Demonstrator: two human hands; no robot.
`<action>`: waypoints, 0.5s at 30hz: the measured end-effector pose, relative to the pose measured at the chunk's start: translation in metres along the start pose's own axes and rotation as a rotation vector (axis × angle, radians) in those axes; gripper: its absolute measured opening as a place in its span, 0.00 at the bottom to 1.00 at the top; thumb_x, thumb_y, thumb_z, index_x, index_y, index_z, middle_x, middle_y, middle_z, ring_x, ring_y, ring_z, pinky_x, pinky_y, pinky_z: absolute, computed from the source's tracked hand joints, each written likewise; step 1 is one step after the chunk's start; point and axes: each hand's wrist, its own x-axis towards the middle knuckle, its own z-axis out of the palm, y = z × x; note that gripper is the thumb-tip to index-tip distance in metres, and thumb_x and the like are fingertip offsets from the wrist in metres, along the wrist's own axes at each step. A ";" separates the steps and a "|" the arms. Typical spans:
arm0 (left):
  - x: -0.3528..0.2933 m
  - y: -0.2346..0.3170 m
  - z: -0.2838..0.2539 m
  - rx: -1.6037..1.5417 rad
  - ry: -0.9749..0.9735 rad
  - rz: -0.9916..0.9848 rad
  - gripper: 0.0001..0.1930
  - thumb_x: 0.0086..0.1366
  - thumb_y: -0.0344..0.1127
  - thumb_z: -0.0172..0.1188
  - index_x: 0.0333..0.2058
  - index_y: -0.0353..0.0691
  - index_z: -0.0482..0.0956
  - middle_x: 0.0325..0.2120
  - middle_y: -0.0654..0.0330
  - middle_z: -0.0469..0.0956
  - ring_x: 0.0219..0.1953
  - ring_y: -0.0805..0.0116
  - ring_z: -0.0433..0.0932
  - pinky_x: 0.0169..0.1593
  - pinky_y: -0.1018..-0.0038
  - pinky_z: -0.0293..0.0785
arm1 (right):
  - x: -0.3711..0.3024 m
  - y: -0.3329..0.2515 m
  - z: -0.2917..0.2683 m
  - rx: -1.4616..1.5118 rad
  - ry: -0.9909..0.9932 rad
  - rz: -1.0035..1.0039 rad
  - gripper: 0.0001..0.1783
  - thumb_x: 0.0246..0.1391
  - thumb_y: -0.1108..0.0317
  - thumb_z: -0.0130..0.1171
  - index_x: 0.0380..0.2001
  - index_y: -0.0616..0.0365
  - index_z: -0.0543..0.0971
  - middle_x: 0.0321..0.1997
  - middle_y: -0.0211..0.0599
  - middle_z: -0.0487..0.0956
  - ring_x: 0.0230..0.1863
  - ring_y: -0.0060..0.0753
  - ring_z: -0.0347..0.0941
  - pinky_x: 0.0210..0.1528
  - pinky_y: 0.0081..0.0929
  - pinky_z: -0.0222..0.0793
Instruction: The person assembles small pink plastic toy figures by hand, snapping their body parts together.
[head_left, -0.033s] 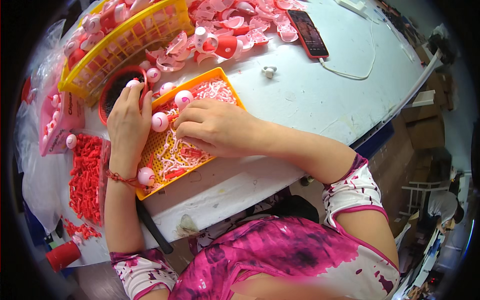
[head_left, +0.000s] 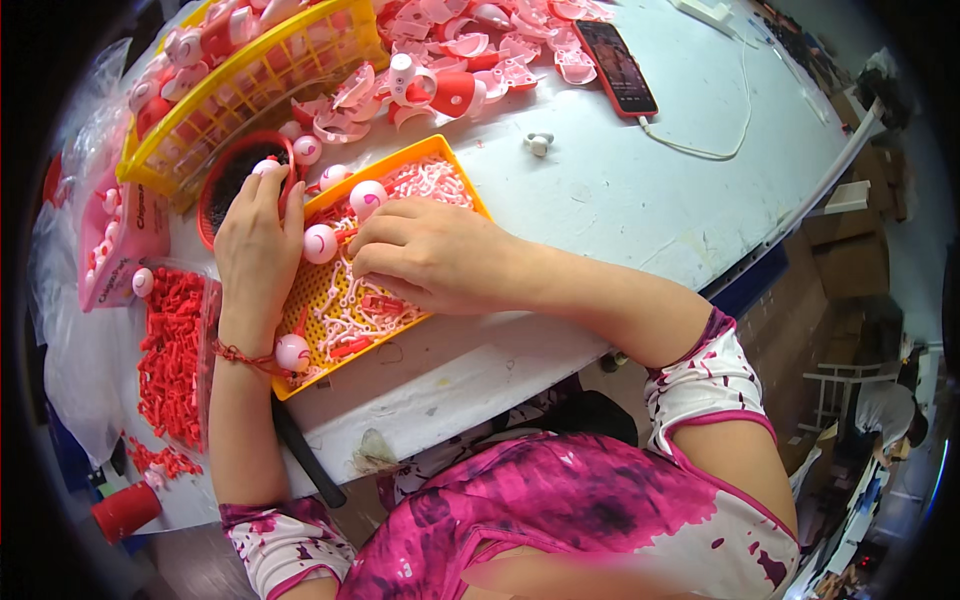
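Two pink balls [head_left: 320, 244] sit just beyond the bent fingertips of the right hand [head_left: 440, 255]; whether those pinch anything is hidden. Beneath them lie pale pink sticks [head_left: 350, 320] in the yellow tray [head_left: 313, 292]. The left hand [head_left: 258, 235] has its fingers close together, thumb apart, with another pink ball [head_left: 267, 166] at their tips, over the red bowl [head_left: 206, 225]; I cannot tell whether they pinch it.

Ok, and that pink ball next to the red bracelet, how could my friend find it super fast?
On the white table, look for the shallow yellow tray with little holes. Go to its bottom-left corner in the picture, where the pink ball sits beside a red bracelet. It's the only ball at that corner; the tray's other balls are higher up.
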 end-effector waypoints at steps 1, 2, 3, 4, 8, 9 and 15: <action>0.000 0.000 0.000 -0.001 0.001 -0.001 0.10 0.65 0.34 0.56 0.42 0.37 0.75 0.38 0.52 0.78 0.38 0.52 0.79 0.40 0.63 0.75 | 0.000 0.000 0.000 0.003 0.000 0.000 0.08 0.51 0.70 0.60 0.34 0.60 0.77 0.40 0.38 0.77 0.46 0.40 0.73 0.50 0.35 0.70; 0.000 0.000 0.000 0.000 -0.003 -0.004 0.10 0.65 0.34 0.56 0.42 0.37 0.75 0.38 0.52 0.78 0.38 0.52 0.79 0.40 0.63 0.75 | 0.000 0.001 0.000 0.006 0.001 0.000 0.08 0.51 0.70 0.60 0.34 0.60 0.77 0.40 0.38 0.77 0.46 0.41 0.73 0.50 0.35 0.70; 0.000 0.001 0.000 0.002 -0.006 -0.007 0.10 0.65 0.34 0.56 0.42 0.37 0.75 0.38 0.52 0.78 0.38 0.52 0.79 0.40 0.63 0.75 | 0.000 0.001 0.000 0.005 0.000 0.000 0.08 0.51 0.70 0.60 0.34 0.60 0.77 0.40 0.38 0.77 0.46 0.41 0.73 0.50 0.35 0.70; 0.000 0.001 -0.001 0.001 -0.005 -0.007 0.10 0.65 0.34 0.56 0.42 0.37 0.75 0.38 0.52 0.78 0.38 0.52 0.79 0.40 0.63 0.75 | 0.000 0.001 0.000 0.002 0.000 -0.004 0.08 0.51 0.70 0.60 0.34 0.60 0.77 0.40 0.38 0.77 0.46 0.41 0.73 0.50 0.36 0.70; 0.000 0.001 -0.001 0.003 -0.011 -0.015 0.10 0.65 0.34 0.56 0.42 0.37 0.75 0.38 0.52 0.78 0.38 0.52 0.79 0.40 0.63 0.75 | 0.000 0.001 0.000 0.004 0.006 -0.006 0.08 0.51 0.70 0.60 0.34 0.60 0.77 0.40 0.38 0.77 0.45 0.41 0.73 0.50 0.36 0.70; 0.000 0.001 -0.001 0.001 -0.015 -0.020 0.10 0.65 0.34 0.56 0.42 0.37 0.75 0.38 0.52 0.78 0.38 0.52 0.79 0.40 0.63 0.75 | 0.000 0.000 0.000 0.003 0.006 -0.006 0.08 0.51 0.70 0.60 0.34 0.60 0.77 0.40 0.38 0.77 0.45 0.41 0.73 0.50 0.36 0.70; 0.000 0.000 0.000 -0.004 0.001 -0.005 0.09 0.65 0.34 0.56 0.41 0.37 0.75 0.37 0.52 0.78 0.37 0.52 0.79 0.39 0.63 0.75 | 0.000 0.000 -0.001 0.009 -0.003 0.003 0.08 0.52 0.69 0.60 0.34 0.60 0.77 0.40 0.38 0.77 0.45 0.41 0.73 0.50 0.35 0.70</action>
